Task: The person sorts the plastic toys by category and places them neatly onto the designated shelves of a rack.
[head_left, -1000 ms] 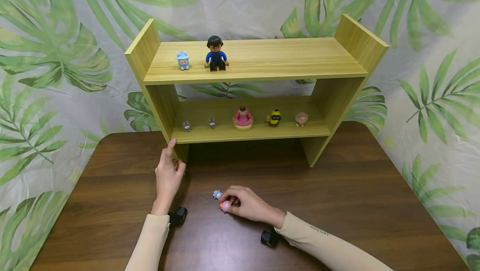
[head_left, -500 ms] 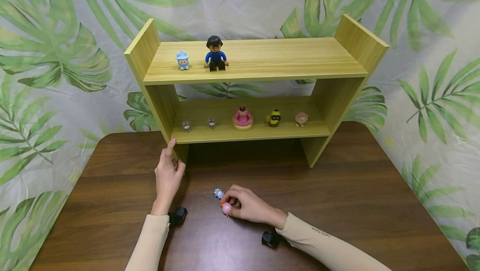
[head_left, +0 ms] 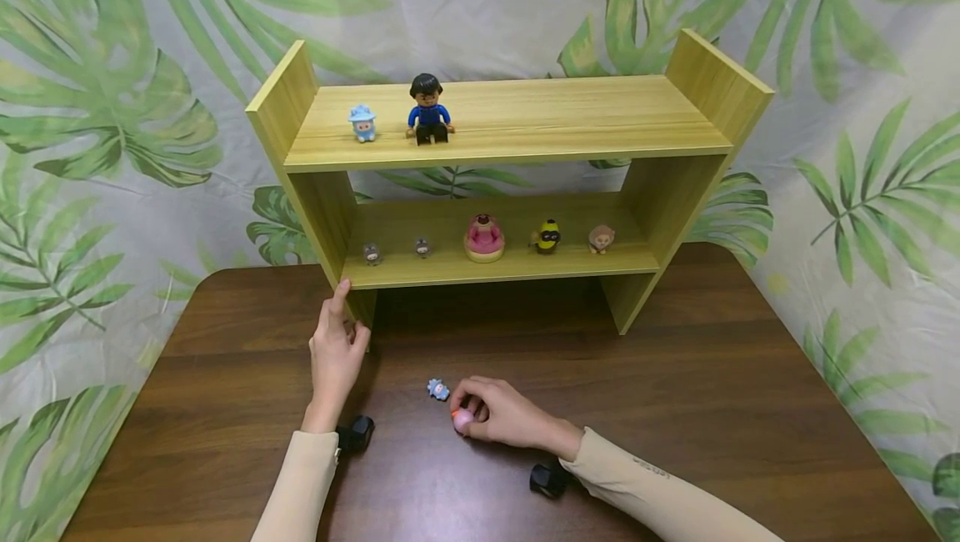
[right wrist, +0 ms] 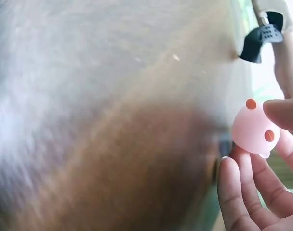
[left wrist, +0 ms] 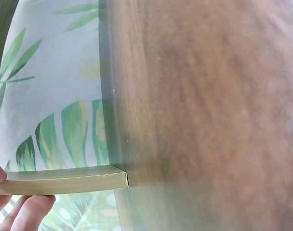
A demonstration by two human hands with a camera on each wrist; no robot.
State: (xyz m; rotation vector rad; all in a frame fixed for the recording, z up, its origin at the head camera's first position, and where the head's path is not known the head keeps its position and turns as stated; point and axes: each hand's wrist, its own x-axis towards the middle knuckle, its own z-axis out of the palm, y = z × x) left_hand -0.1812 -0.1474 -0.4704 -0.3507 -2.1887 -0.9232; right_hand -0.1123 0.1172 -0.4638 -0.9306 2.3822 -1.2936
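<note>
My left hand (head_left: 335, 358) grips the left side panel of the wooden shelf (head_left: 510, 158), its index finger reaching up to the lower board's corner. In the left wrist view, the thumb and fingers lie on opposite sides of that panel (left wrist: 69, 180). Between thumb and fingers, my right hand (head_left: 506, 413) pinches a small pink toy figure (head_left: 462, 419) just over the table. The right wrist view shows its rounded pink body with two orange spots. A small light-blue toy figure (head_left: 438, 389) lies on the table, just left of the right hand and apart from it.
On the shelf's top board are a blue-hatted figure (head_left: 362, 123) and a black-haired toy figure (head_left: 430, 110). The lower board bears two small grey figures, a pink bear (head_left: 483, 238), a yellow figure (head_left: 546, 238) and a pinkish figure (head_left: 602, 239). A leaf-print cloth hangs behind the brown table (head_left: 712, 409).
My right hand has shifted slightly right with the pink figure, away from the light-blue one, which has turned a little. The left hand stays on the shelf.
</note>
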